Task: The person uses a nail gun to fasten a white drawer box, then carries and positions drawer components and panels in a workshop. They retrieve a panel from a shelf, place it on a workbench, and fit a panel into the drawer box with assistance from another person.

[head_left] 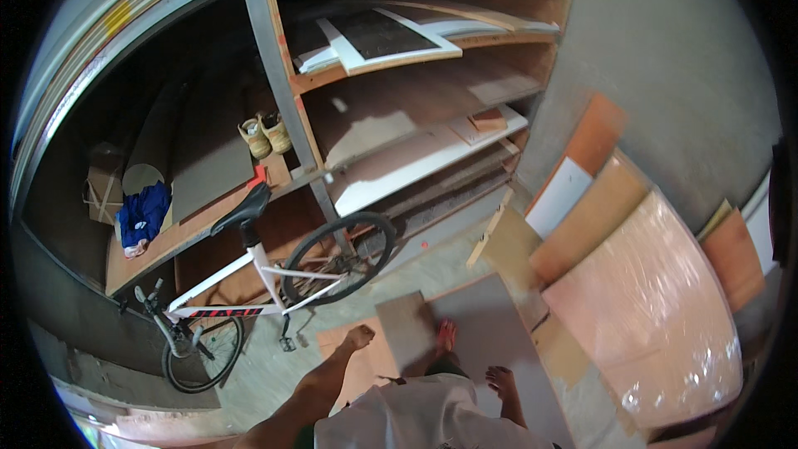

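Note:
My left hand (360,337) hangs out in front on the left, its fingers curled in, with nothing visible in it. Below it lies a light brown board (335,357) on the floor. My right hand (500,380) is lower and to the right, its fingers loosely apart and holding nothing. Beneath that hand is a large grey board (490,316). A smaller grey-brown board (406,328) overlaps between the two. My foot in a red sandal (447,335) rests on the boards.
A white bicycle (266,270) leans by the shelving at left. Shelves (399,116) hold panels and a white frame (391,54); shoes (264,135) and blue cloth (143,218) lie left. Plastic-wrapped panels (657,316) and an orange-brown board (592,135) lean at right.

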A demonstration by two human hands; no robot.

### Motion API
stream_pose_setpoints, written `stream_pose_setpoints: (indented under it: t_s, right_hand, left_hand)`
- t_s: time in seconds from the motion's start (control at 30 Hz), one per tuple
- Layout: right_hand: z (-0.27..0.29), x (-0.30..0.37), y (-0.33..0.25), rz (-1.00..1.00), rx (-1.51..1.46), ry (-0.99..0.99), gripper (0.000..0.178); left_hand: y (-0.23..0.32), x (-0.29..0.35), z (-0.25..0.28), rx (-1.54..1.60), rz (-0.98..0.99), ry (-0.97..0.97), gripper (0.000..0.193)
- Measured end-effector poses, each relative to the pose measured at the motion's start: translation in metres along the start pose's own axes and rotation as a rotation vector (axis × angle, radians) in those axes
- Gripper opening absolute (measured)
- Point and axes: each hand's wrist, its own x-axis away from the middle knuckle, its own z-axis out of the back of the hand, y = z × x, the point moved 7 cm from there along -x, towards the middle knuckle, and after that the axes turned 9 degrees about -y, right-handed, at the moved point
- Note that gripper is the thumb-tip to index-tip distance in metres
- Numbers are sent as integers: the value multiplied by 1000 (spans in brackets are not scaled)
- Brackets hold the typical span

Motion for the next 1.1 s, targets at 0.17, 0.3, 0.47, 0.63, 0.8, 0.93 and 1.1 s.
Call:
stream_pose_setpoints:
  t_s: [0.17,0.3,0.47,0.63,0.8,0.93,1.1]
  right_hand:
    - [-106,-129,-326,350,195,-342,40]
    - [-255,-110,-597,824,74,-760,45]
    - [-400,-43,-759,1061,37,-847,37]
    - [-452,-9,-796,1062,-60,-849,44]
    - [-461,-2,-810,1140,-151,-766,44]
    - [-473,31,-848,1331,-116,-741,44]
    - [-498,97,-933,1404,-97,-905,44]
  left_hand:
    - [10,-16,-48,-311,577,-21,32]
    - [79,-58,-114,-1305,-235,-479,33]
    - [120,-109,-98,-42,207,-87,40]
    - [161,-123,-77,-3,229,-3,38]
    - [147,-105,-40,151,247,144,37]
    - [105,-77,-21,408,412,121,28]
    - [69,-51,16,370,347,163,32]
